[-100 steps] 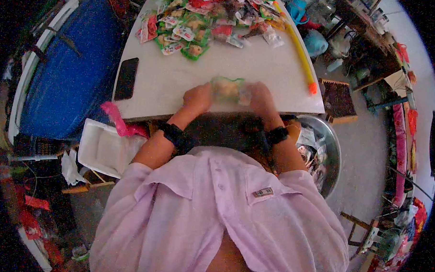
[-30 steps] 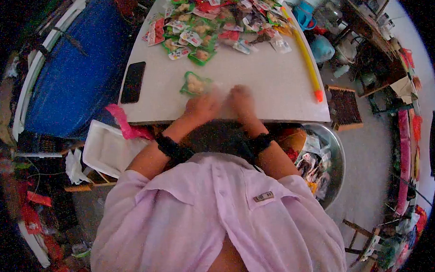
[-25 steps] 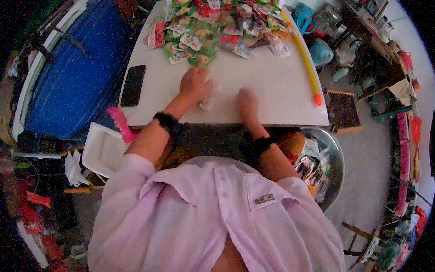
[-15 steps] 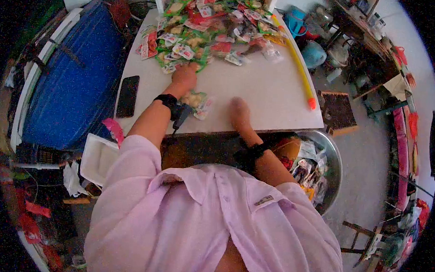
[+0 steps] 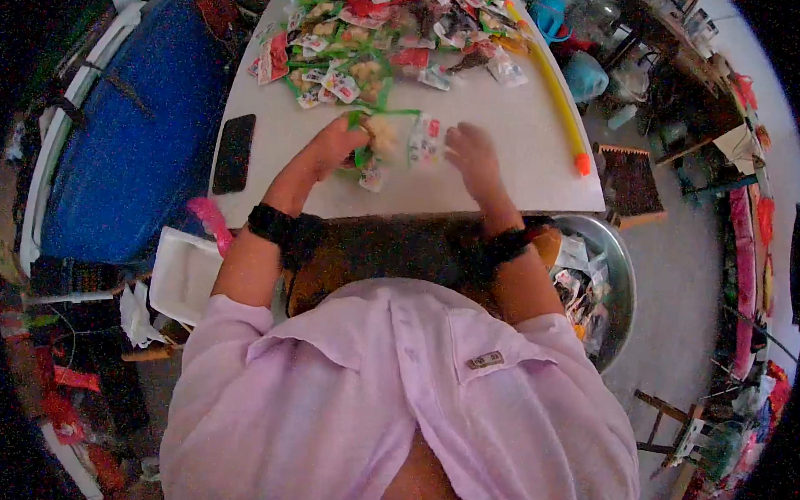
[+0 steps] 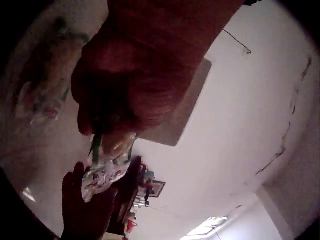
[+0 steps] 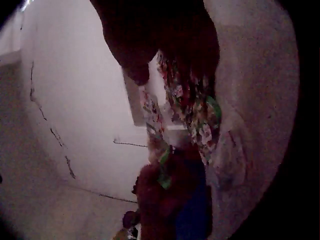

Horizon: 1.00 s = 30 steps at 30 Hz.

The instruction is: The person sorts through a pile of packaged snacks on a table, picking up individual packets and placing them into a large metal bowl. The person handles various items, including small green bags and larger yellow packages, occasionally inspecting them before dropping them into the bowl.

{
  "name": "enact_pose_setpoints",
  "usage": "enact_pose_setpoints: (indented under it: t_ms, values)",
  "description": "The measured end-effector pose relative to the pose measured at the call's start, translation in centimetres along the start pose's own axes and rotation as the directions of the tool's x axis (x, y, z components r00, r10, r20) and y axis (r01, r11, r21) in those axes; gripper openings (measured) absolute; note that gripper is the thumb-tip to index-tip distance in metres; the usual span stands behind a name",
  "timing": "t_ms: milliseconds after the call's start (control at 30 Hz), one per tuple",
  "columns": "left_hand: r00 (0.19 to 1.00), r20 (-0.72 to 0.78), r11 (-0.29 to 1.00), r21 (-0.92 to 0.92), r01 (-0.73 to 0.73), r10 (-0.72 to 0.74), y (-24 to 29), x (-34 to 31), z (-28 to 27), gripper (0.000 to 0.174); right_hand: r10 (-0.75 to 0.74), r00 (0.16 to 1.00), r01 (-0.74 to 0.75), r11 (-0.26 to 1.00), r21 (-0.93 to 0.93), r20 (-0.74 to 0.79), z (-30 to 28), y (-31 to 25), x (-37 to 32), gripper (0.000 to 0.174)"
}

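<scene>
A clear packet with green edges and pale contents is stretched between the two hands in the head view. My left hand grips its left end with curled fingers; in the left wrist view the packet hangs from that hand. At its printed right end, my right hand pinches the edge, blurred in the head view; the right wrist view shows the packet meeting the thumb of this hand. Another packet lies on the table, partly beneath the held one.
Many mixed packets are heaped at the table's far side. A dark phone lies left, a yellow tube along the right edge. Below the table stand a white foam box at left and a metal basin with packets at right.
My left hand has drawn back from the heap's near edge with a packet. My right hand has moved up and to the right, onto its other end. The packet lying nearby is now partly covered.
</scene>
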<state>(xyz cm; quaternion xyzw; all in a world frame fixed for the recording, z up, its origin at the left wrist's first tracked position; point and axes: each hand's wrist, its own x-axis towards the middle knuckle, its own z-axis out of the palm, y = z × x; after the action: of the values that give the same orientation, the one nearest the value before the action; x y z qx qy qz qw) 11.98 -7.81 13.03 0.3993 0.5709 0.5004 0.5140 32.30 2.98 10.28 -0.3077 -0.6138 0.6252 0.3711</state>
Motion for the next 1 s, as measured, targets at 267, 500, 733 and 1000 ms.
enact_pose_setpoints:
  t_ms: [267,500,733,1000]
  values:
    - [0.99,-0.085,0.975,0.202,-0.093,0.112,-5.6,-2.1,3.8,0.032,-0.189,0.755,0.634,0.455,-0.626,0.628,-2.2,0.9,-1.5,0.024]
    - [0.916,-0.193,0.867,0.435,-0.242,0.352,-5.1,-4.1,5.1,0.038,0.32,0.932,-0.361,0.77,0.525,0.172,-2.8,1.5,-4.8,0.014]
    - [0.932,-0.274,0.423,0.893,0.154,0.239,-4.2,-5.5,7.5,0.028,0.269,0.962,-0.24,0.742,0.626,0.049,-2.3,-1.2,-6.5,0.012]
    - [0.91,-0.318,0.596,0.796,0.103,0.268,-6.6,-4.2,6.7,0.018,-0.152,0.973,0.216,0.857,-0.467,0.171,-2.1,3.7,-6.4,0.017]
